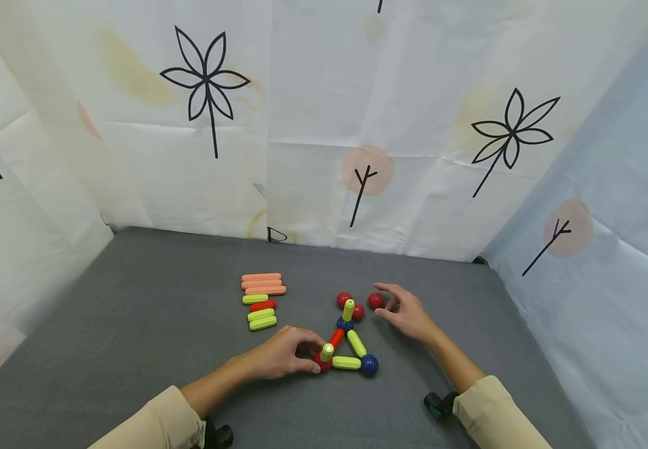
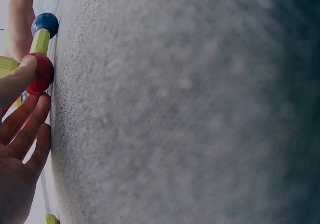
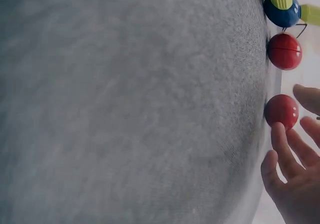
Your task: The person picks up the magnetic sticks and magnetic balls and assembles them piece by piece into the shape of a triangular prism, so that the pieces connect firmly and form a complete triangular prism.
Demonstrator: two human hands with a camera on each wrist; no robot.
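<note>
A triangle of toy rods and balls lies on the grey table. Its left corner is a red ball (image 1: 322, 364), which my left hand (image 1: 284, 354) pinches between thumb and fingers; the thumb presses on that red ball (image 2: 44, 73) in the left wrist view. The other corners are a blue ball (image 1: 369, 365) and a farther blue ball (image 1: 345, 324). Yellow-green rods stand up from the left and far corners. My right hand (image 1: 409, 317) reaches around a loose red ball (image 1: 376, 300); in the right wrist view one fingertip overlaps this ball (image 3: 281, 109), with the thumb apart from it.
Two more loose red balls (image 1: 343, 300) sit beside the far corner. Left of the triangle lies a column of rods: orange rods (image 1: 262, 284) at the back, then yellow-green rods (image 1: 262, 318) and a short red rod (image 1: 263, 305). Patterned cloth (image 1: 312, 125) walls the table.
</note>
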